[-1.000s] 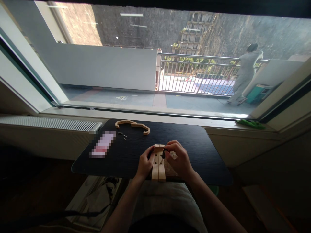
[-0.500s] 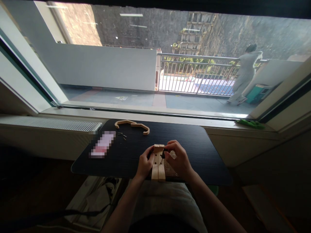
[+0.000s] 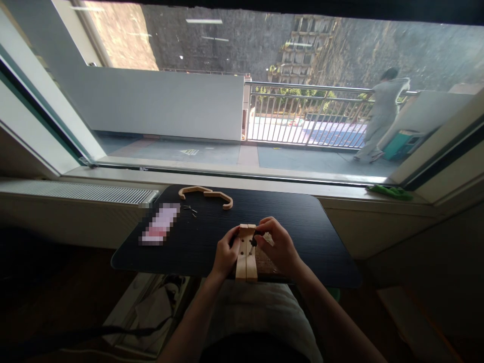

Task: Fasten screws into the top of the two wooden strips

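Observation:
Two pale wooden pieces [image 3: 247, 264] stand side by side at the table's near edge, with dark holes or screw heads in their faces. My left hand [image 3: 227, 252] is closed around the left side of these pieces. In my right hand [image 3: 278, 245] is a small black-handled screwdriver [image 3: 253, 242], gripped between thumb and fingers. Its metal tip points down and meets the right piece at a lower hole. Behind the pieces, to the right, a brown textured surface shows partly under my right hand.
Two curved wooden hooks [image 3: 219, 195] lie at the back of the black table [image 3: 287, 212]. Several small screws [image 3: 191, 209] are left of them, beside a blurred pink-white item [image 3: 161, 224]. A green cloth [image 3: 389, 192] rests on the windowsill. Outside the window, a person [image 3: 383, 111] leans on a railing.
Almost nothing differs. Both hands stay in place on the wooden pieces and the screwdriver, and the view has shifted very slightly.

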A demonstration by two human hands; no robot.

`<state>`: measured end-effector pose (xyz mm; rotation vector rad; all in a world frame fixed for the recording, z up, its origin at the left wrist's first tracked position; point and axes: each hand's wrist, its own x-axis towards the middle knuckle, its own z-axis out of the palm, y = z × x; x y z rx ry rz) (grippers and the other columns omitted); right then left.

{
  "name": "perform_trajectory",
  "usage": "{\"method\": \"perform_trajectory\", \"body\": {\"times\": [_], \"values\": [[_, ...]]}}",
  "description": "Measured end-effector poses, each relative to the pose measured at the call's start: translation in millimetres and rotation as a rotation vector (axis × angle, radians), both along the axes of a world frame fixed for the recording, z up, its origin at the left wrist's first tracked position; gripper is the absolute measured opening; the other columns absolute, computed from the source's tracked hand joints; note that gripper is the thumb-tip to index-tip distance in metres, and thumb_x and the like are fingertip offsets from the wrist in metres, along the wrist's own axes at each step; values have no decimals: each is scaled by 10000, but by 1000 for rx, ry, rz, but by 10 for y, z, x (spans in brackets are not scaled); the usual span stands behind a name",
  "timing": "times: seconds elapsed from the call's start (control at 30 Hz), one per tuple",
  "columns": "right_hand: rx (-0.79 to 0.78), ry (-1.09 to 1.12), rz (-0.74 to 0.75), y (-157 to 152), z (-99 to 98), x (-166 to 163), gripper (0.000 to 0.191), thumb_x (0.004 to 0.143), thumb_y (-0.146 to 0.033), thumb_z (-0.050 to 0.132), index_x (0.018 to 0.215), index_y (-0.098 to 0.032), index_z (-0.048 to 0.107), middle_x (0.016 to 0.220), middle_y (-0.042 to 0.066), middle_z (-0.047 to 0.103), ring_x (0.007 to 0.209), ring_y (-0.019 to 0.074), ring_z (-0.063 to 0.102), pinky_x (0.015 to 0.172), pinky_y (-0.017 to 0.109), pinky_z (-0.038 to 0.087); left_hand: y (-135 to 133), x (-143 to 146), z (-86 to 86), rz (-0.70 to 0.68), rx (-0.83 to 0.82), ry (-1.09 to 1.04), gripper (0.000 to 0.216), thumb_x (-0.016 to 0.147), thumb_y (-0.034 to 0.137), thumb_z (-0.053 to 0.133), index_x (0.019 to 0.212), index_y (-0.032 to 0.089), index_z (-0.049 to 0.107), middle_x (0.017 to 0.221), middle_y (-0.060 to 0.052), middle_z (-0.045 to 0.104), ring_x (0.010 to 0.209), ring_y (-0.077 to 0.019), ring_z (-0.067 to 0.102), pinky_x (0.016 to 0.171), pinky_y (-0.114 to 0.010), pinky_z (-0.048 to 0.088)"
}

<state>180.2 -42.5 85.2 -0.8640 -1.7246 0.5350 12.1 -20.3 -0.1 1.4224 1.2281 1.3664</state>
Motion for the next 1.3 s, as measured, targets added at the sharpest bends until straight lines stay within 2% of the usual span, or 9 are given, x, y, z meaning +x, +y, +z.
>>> {"method": "perform_trajectory", "body": {"times": [0.7, 1.3], "values": [[-45, 33, 10, 8, -41, -6, 182, 789, -131, 624, 917, -241, 555, 888, 7, 590, 758, 154, 565, 677, 293, 500, -5, 0, 12, -3, -11, 21, 334, 835, 199, 563, 1136, 161, 702, 1157, -97, 740, 1112, -254, 673, 1002, -373, 508], [-4, 12, -23, 2, -60, -42, 187, 795, -116, 614, 907, -241, 533, 878, -2, 557, 739, 145, 536, 663, 284, 477, -7, 1, 20, -5, -3, 26, 339, 834, 208, 562, 1139, 150, 700, 1160, -111, 737, 1108, -265, 673, 1009, -396, 505]]}}
